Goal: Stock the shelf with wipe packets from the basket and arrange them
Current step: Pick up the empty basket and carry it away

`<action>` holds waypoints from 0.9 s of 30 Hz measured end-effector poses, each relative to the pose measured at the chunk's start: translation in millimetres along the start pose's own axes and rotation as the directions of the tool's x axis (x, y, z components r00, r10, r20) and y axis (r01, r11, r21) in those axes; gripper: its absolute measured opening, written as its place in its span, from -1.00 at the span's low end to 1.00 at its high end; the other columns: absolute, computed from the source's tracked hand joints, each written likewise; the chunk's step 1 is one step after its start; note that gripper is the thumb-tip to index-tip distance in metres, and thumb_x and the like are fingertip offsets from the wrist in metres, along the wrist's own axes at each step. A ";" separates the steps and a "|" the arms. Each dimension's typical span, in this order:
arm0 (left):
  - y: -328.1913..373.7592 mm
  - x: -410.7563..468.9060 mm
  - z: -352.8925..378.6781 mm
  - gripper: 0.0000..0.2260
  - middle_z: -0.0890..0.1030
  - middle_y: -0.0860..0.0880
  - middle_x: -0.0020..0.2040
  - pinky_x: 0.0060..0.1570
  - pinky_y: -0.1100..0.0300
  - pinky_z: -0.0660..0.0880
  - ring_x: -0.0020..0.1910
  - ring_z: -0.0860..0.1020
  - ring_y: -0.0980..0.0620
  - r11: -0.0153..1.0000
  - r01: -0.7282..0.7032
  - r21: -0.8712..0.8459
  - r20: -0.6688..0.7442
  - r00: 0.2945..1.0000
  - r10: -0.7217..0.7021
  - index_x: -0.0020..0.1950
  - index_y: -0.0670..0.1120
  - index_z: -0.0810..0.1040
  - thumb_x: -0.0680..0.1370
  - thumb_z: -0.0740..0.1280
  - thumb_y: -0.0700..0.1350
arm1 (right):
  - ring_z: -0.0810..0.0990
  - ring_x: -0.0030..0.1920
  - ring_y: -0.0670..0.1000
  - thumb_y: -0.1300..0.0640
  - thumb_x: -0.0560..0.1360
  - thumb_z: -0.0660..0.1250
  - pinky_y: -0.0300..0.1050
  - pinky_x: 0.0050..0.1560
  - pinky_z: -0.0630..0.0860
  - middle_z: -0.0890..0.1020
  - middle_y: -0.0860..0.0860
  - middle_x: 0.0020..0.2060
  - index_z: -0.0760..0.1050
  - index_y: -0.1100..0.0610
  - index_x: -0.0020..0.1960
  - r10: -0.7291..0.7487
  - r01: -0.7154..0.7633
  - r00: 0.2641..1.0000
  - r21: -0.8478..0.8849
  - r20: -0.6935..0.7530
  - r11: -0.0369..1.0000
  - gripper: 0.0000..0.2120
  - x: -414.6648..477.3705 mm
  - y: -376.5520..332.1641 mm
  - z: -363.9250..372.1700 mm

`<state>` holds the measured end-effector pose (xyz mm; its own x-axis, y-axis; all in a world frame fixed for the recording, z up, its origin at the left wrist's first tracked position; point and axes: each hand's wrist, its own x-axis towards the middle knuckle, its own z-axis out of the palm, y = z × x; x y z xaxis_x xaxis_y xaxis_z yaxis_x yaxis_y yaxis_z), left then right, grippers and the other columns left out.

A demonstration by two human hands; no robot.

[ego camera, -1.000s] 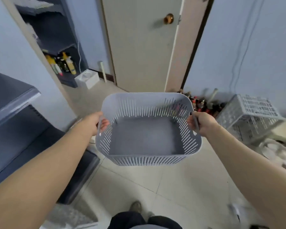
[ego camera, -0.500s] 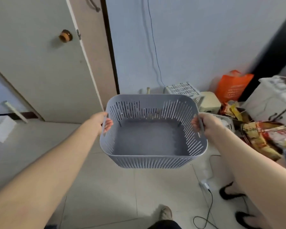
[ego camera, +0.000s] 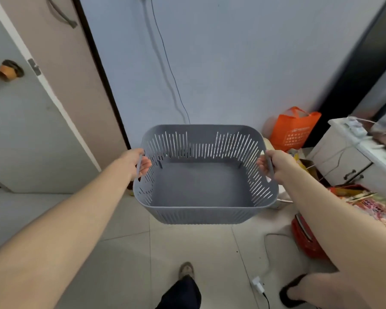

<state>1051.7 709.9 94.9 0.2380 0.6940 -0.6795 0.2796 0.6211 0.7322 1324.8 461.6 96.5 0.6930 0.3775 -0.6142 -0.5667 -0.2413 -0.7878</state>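
A small room with a pale tiled floor [ego camera: 125, 253], seen from above by a standing person; nearest, below the basket, a shoe [ego camera: 186, 269] on the tiles, and to the lower right of the basket a white plug [ego camera: 257, 284] with its cord.

Both bare forearms reach forward to the basket [ego camera: 201, 214], a grey slotted plastic tub held level in the air well above the floor. The left grip [ego camera: 140, 162] has its fingers curled round the handle on the basket's left wall; the right grip [ego camera: 274, 163] is wrapped round the handle on the right wall. The basket's long axis runs side to side, handle to handle, so it hangs squarely between the two grips, neither one nearer. Its grey bottom shows bare; no wipe packets are visible in it or anywhere else.

To the right of the basket lie snack packets [ego camera: 370, 201] and a white cabinet [ego camera: 343, 157]; beyond its far right corner stands an orange bag [ego camera: 294, 128]. Behind the basket rises a pale blue wall [ego camera: 232, 63] with a thin cable [ego camera: 169, 70] hanging down it; to the far left is a door [ego camera: 31, 130] with a brass knob [ego camera: 7, 71].

No shelf is in view, so which way it lies from the basket cannot be told; with the basket bare, the stocking looks done, and the next move probably calls for setting the basket down level, both grips lowering together.
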 end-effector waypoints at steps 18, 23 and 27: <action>163.7 195.6 221.3 -0.69 0.51 -0.07 -0.29 -0.28 0.23 0.44 -0.35 0.49 0.06 0.999 0.021 -0.028 -0.033 0.999 -0.022 -0.24 -0.17 0.45 0.60 0.21 0.00 | 0.46 -0.42 -0.04 0.07 0.62 0.13 -0.26 -0.50 0.45 0.47 0.06 -0.38 0.43 0.19 -0.18 0.021 -0.024 0.998 -0.043 -0.062 0.999 -0.72 281.1 -186.6 14.2; 171.0 246.5 270.5 -0.69 0.51 -0.06 -0.30 -0.27 0.24 0.43 -0.35 0.50 0.07 0.994 0.042 -0.102 -0.106 0.993 -0.052 -0.24 -0.16 0.44 0.61 0.19 0.00 | 0.48 -0.51 -0.05 0.05 0.62 0.15 -0.30 -0.59 0.41 0.49 0.08 -0.40 0.44 0.20 -0.19 0.035 -0.036 0.999 -0.161 -0.004 0.986 -0.70 375.4 -227.2 23.9; 173.4 273.7 305.5 -0.68 0.52 -0.03 -0.38 -0.28 0.27 0.40 -0.42 0.50 0.09 0.989 0.049 -0.137 -0.134 0.989 -0.067 -0.27 -0.13 0.41 0.62 0.16 0.01 | 0.48 -0.48 -0.03 0.01 0.60 0.17 -0.28 -0.59 0.41 0.52 0.09 -0.41 0.48 0.22 -0.12 0.049 -0.051 0.999 -0.249 -0.013 0.967 -0.70 432.2 -250.2 28.4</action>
<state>1449.5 896.2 21.7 0.0922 0.6931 -0.7149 0.1603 0.6983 0.6976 1753.5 710.5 29.5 0.6701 0.3537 -0.6525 -0.4720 -0.4755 -0.7424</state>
